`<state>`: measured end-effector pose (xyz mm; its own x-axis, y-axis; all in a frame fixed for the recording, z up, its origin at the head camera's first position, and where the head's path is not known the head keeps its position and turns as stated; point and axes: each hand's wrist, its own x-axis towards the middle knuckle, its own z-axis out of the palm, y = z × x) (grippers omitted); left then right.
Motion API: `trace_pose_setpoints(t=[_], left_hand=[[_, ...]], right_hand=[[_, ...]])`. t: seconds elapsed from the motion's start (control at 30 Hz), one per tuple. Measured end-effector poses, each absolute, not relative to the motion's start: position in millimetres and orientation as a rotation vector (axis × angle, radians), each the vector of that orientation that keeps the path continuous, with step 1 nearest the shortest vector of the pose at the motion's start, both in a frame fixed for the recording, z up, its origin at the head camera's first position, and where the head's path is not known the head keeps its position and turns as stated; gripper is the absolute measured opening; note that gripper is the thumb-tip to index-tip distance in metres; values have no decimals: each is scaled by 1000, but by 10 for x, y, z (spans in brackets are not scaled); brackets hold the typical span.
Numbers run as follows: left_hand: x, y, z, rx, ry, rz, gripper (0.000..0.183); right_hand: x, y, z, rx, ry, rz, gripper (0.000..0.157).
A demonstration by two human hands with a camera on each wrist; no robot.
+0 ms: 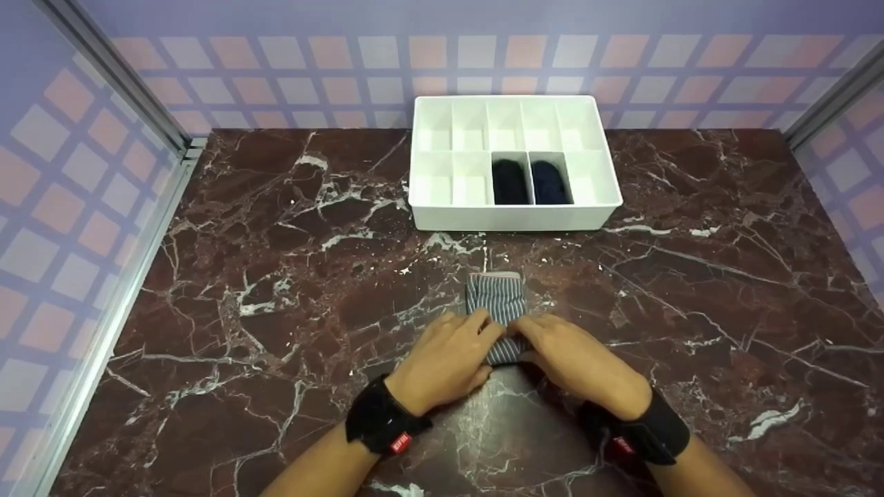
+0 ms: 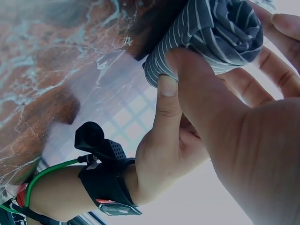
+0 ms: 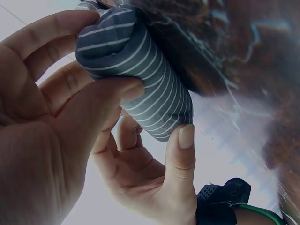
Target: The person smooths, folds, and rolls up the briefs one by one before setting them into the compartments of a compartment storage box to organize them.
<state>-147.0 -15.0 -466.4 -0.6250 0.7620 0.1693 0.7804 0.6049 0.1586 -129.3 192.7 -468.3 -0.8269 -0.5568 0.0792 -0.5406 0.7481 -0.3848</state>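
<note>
A grey cloth with white stripes [image 1: 497,293] lies on the table in front of the white box, its near end rolled up and its far part flat. My left hand [image 1: 445,359] grips the left end of the roll, and my right hand [image 1: 577,359] grips the right end. In the left wrist view the rolled cloth [image 2: 211,37] shows bunched folds at its end, with a thumb on the near side and fingers behind. The right wrist view shows the striped roll [image 3: 150,89] pinched likewise between thumb and fingers. Which garment it is, I cannot tell.
Beyond the cloth stands a white divided box [image 1: 518,219]. Two of its front compartments hold dark folded cloths, one black [image 1: 510,181] and one navy [image 1: 549,181]. The brown marbled table [image 1: 276,290] is bordered by checked panels at the back and sides.
</note>
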Motion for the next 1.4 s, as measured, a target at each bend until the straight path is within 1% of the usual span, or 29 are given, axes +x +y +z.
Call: trace_pose_setpoints(t=[0.17, 0.4, 0.67, 0.77, 0.83, 0.97, 1.03, 1.27, 1.4], left_hand=[[-1470, -148, -4664, -1310, -2723, -308, 47], [-1455, -139, -4686, -1301, -2701, -237, 46], [-1443, -126, -4702, -1289, -2715, -193, 45], [-1441, -122, -4712, -1287, -2716, -181, 45], [-1444, -119, -4719, -1286, -2703, -168, 42], [-1451, -109, -4734, -1273, -2673, -165, 27], [-1451, -104, -4738, -1267, -2672, -164, 22], [-1445, -107, -4716, -1261, -2728, -170, 26], [-1451, -113, -4702, -1268, -2702, -157, 25]], right_hand=[[-1310, 1931, -4678, -911, 2876, -661, 30], [-1304, 1945, -4687, -930, 2854, -688, 25], [-1278, 1951, -4651, -944, 2824, -639, 35], [-1265, 1952, -4648, -925, 2822, -625, 35], [-1259, 1951, -4645, -909, 2820, -634, 34], [-1258, 1944, -4650, -876, 2813, -664, 31], [-1260, 1944, -4655, -863, 2805, -681, 31], [-1270, 1951, -4663, -863, 2809, -697, 32], [-1268, 1952, -4656, -850, 2826, -690, 30]])
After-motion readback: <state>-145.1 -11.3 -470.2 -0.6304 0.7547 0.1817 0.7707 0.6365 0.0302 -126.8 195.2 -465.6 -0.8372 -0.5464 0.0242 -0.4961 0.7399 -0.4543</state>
